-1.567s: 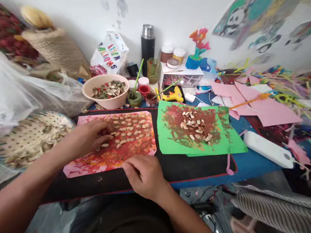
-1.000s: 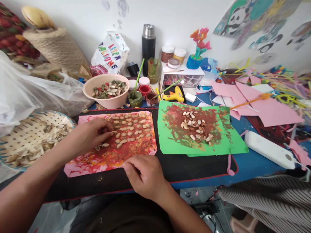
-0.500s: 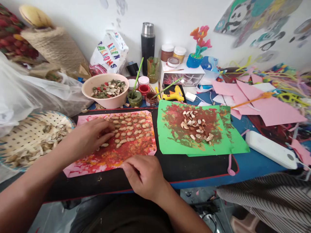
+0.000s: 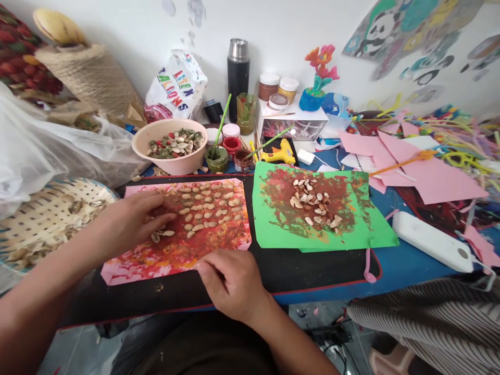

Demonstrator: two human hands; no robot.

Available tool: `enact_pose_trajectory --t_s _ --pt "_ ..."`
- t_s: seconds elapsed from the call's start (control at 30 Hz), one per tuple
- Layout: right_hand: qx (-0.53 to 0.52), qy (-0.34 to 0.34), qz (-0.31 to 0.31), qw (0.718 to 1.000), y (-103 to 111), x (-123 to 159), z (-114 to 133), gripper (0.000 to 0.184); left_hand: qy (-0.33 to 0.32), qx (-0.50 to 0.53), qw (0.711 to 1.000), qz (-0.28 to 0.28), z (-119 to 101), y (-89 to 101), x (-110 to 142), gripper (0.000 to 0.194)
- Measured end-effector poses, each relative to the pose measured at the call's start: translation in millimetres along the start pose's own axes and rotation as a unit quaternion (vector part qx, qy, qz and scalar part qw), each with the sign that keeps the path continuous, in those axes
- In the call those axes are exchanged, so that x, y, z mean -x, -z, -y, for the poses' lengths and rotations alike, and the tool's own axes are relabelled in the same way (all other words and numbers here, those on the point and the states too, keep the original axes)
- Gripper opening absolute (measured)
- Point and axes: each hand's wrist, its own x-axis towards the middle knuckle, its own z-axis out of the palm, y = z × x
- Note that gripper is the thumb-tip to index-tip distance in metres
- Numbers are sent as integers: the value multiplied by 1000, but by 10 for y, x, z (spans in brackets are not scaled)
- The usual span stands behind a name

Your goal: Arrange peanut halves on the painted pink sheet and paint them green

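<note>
Two bare hands are shown well apart at the near edge of a black mat (image 4: 308,268). The right hand (image 4: 232,284) is loosely curled over the near edge of one paint-smeared pink sheet (image 4: 183,255); its palm is hidden. The left hand (image 4: 135,219) is bent above the left part of that sheet; whether anything is gripped cannot be told. Beneath its fingers, at least two shell pieces (image 4: 169,233) are seen. Peanuts (image 4: 209,206) are laid in roughly five rows toward the sheet's far right corner; an exact count is prevented by crowding. At the surface's right near edge, one white oblong device (image 4: 432,240) is placed. At the left edge, one woven basket (image 4: 27,213) of shells is partly covered by the left forearm. To the right of the pink sheet, two overlapping green sheets (image 4: 273,237) are seen, the upper bearing a cluster of shells (image 4: 312,199).

Beyond the mat, one bowl (image 4: 172,165), three open paint pots (image 4: 216,162), one yellow glue gun (image 4: 283,152) and one white charger (image 4: 305,157) are lined up. Farther back, a crumpled bag (image 4: 177,86) is marked with what seems to be "LITEX"; its second word, ending in "ONS", is distorted by folds. One thermos (image 4: 238,75) is stood beside three lidded jars (image 4: 269,92). Pandas (image 4: 378,32) are pictured on the wall.
</note>
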Motion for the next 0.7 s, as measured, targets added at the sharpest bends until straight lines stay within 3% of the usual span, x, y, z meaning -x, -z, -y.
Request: enact_pose_trajectory --t_s 0.13,0.27,0.37,0.47,0.6,0.7 --pt "-9 5 -11 1000 12 3 6 48 -25 36 997 65 58 108 190 42" --pt "-14 9 -30 999 5 -10 9 52 -49 54 994 87 24 10 231 36" --pt "-13 17 -39 999 -8 -20 12 53 -61 47 993 86 -31 -40 191 40" --pt "-13 25 -46 999 -11 -21 12 52 -61 51 993 90 -74 32 173 47" --pt "-7 20 -33 999 2 -13 7 50 -1 22 997 72 -46 173 86 54" --pt "-3 13 -27 1000 7 -10 3 49 24 -7 999 39 15 155 -87 54"
